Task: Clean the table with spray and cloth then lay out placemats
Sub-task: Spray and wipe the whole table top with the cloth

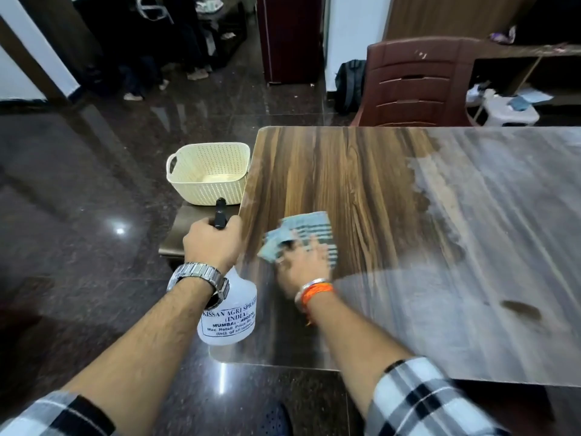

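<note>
Left hand fingers curled round spray bottle at table edge; right hand fingers spread on cloth; basket beside edge.

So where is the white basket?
In the head view, the basket sits left of the table, on a low dark stand beside its edge, just beyond the left hand holding the spray bottle.

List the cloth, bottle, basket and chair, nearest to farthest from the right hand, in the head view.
1. Cloth: under the right hand, touching it.
2. Bottle: just left, in the left hand.
3. Basket: farther left, beside the table.
4. Chair: past the table's far edge.
</note>
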Action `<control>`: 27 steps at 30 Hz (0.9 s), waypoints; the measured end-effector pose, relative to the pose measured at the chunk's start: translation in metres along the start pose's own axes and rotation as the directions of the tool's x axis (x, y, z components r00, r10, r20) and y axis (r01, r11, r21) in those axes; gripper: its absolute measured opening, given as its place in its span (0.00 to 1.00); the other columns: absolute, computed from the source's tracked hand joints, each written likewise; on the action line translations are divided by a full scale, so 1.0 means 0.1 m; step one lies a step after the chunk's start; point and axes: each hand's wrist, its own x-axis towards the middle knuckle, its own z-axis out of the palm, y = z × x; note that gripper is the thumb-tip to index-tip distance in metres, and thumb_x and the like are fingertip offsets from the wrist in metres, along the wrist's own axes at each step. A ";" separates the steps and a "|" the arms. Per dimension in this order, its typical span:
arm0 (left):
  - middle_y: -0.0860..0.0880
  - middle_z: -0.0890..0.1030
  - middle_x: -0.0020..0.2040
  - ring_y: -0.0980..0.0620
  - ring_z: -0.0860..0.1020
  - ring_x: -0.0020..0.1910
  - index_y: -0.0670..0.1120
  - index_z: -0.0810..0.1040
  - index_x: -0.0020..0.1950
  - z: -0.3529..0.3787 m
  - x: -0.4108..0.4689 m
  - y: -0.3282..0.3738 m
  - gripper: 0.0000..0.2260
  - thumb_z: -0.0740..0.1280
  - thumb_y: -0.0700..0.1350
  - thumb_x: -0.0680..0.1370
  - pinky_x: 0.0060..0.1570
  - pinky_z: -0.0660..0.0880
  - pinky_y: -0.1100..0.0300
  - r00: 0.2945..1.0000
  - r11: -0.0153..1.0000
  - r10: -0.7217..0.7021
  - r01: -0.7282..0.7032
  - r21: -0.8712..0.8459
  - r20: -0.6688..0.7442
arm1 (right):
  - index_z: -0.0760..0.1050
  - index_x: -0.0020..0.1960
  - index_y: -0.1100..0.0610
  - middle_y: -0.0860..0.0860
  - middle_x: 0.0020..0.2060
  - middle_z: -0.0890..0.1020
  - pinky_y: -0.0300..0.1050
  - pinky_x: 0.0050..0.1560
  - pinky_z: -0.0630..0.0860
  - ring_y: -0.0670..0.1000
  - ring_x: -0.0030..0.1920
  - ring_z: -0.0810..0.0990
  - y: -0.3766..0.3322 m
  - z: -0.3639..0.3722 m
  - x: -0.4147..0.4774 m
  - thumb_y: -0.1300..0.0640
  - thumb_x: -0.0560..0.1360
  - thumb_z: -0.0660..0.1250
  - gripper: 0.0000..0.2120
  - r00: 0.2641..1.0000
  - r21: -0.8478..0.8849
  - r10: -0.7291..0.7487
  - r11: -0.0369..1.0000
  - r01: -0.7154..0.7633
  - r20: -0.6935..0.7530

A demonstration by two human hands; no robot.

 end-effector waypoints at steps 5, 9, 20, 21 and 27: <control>0.45 0.78 0.32 0.40 0.76 0.37 0.43 0.74 0.32 -0.14 -0.36 -0.11 0.13 0.65 0.49 0.72 0.43 0.75 0.52 1.000 0.999 0.018 -0.017 0.039 -0.018 | 0.58 0.76 0.47 0.41 0.77 0.48 0.56 0.73 0.35 0.57 0.76 0.44 -0.64 0.31 -0.59 0.47 0.76 0.60 0.29 0.892 -0.055 -0.410 0.903 0.427 0.189; 0.45 0.79 0.31 0.41 0.78 0.36 0.45 0.72 0.30 -0.09 -0.59 -0.17 0.14 0.66 0.48 0.73 0.42 0.76 0.52 1.000 0.999 0.001 -0.001 0.041 0.008 | 0.54 0.74 0.37 0.43 0.77 0.51 0.60 0.74 0.43 0.58 0.76 0.48 0.02 0.13 -0.76 0.43 0.78 0.51 0.24 0.978 0.030 -0.203 0.979 0.202 0.039; 0.50 0.76 0.26 0.43 0.81 0.31 0.47 0.71 0.30 -0.22 -0.77 -0.35 0.16 0.67 0.53 0.74 0.35 0.75 0.57 0.995 1.000 0.022 -0.020 -0.021 0.101 | 0.51 0.76 0.40 0.45 0.77 0.49 0.60 0.74 0.44 0.61 0.75 0.49 1.85 -0.29 -1.37 0.43 0.79 0.48 0.25 0.697 0.184 0.715 0.693 -0.697 -0.057; 0.50 0.75 0.26 0.44 0.79 0.31 0.47 0.69 0.29 -0.27 -0.77 -0.38 0.17 0.67 0.53 0.75 0.33 0.71 0.57 0.995 1.000 0.031 -0.031 -0.003 0.096 | 0.51 0.76 0.41 0.46 0.77 0.50 0.61 0.74 0.45 0.62 0.75 0.50 1.64 -0.23 -1.35 0.44 0.79 0.49 0.25 0.736 0.168 0.671 0.738 -0.653 -0.086; 0.43 0.81 0.30 0.40 0.83 0.33 0.43 0.73 0.29 -0.43 -0.90 -0.67 0.14 0.65 0.52 0.69 0.38 0.80 0.53 0.959 0.994 0.036 -0.062 0.084 0.282 | 0.53 0.75 0.39 0.45 0.77 0.53 0.59 0.73 0.44 0.58 0.76 0.50 -0.05 0.27 -1.34 0.44 0.78 0.50 0.25 0.960 0.065 0.266 0.963 -0.261 -0.088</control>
